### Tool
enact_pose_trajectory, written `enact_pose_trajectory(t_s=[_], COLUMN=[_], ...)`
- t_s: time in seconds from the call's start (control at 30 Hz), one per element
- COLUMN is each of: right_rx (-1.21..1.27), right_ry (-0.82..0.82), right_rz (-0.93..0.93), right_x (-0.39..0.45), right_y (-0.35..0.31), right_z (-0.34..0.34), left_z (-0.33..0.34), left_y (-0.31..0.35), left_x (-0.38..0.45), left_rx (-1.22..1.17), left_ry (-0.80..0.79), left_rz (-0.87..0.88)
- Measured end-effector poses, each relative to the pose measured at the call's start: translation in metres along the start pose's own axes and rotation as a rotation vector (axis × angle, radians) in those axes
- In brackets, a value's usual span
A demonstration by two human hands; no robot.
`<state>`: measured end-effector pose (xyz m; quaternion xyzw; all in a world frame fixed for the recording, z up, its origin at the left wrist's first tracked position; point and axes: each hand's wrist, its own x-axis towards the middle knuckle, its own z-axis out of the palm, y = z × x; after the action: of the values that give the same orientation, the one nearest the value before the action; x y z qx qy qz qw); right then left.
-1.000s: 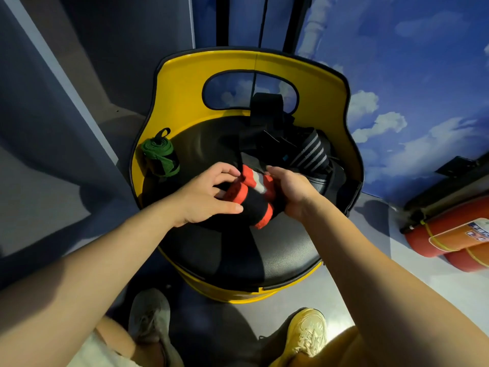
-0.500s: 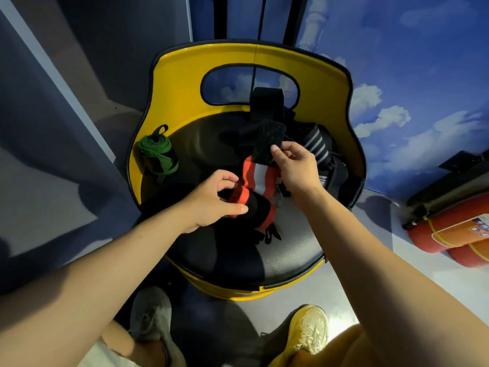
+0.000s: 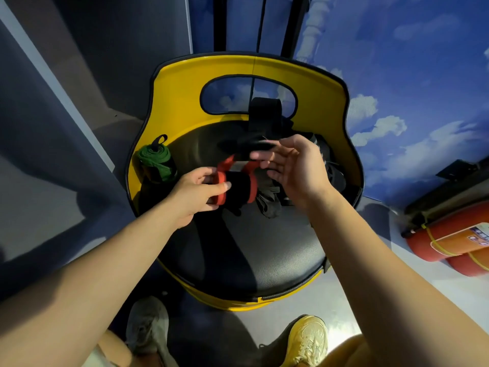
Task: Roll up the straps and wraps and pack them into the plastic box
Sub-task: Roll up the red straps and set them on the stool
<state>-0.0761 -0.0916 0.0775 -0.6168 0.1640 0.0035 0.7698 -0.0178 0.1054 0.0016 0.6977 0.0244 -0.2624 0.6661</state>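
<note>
Red-edged and black, the wrap (image 3: pixel 238 185) is a half-made roll held just above the black seat (image 3: pixel 264 250) of a yellow chair (image 3: pixel 180 102), toward the seat's rear. The left hand (image 3: pixel 195 193) grips the roll at its left end, thumb across the front and fingers curled behind. From the roll the loose tail (image 3: pixel 254 147) rises to the right hand (image 3: pixel 293 168), whose fingers look fairly straight; motion blur hides whether they pinch the dark end or merely carry it, so I cannot tell.

The step in hand appears to be winding that tail around the roll. To do it well, the left hand should keep the core firm so it does not spring loose, while the right draws the tail taut and lays each turn square over the last, red edges lined up. The dark end patch, probably a fastener, ought to land flat on the outside and be pressed down.

A green wrap (image 3: pixel 156 161), already rolled, stands at the seat's left edge against the chair's side. A heap of black straps (image 3: pixel 267 120) waits at the rear right. No plastic box is visible.
</note>
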Motion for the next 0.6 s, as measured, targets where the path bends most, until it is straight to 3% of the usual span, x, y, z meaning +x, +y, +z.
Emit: enact_pose_trajectory(t_s=[0.33,0.6], right_rx=[-0.165,-0.401], right_ry=[-0.038,0.015], right_rz=[-0.121,-0.187], right_x=[-0.001,0.005], right_y=[0.030,0.058], right_z=[0.019,0.015], left_z=[-0.004,0.001], left_y=[0.022,0.034], left_x=[0.010,0.000], left_rx=[-0.169,-0.443], left_ry=[0.245,0.188], left_rz=[0.015,-0.146])
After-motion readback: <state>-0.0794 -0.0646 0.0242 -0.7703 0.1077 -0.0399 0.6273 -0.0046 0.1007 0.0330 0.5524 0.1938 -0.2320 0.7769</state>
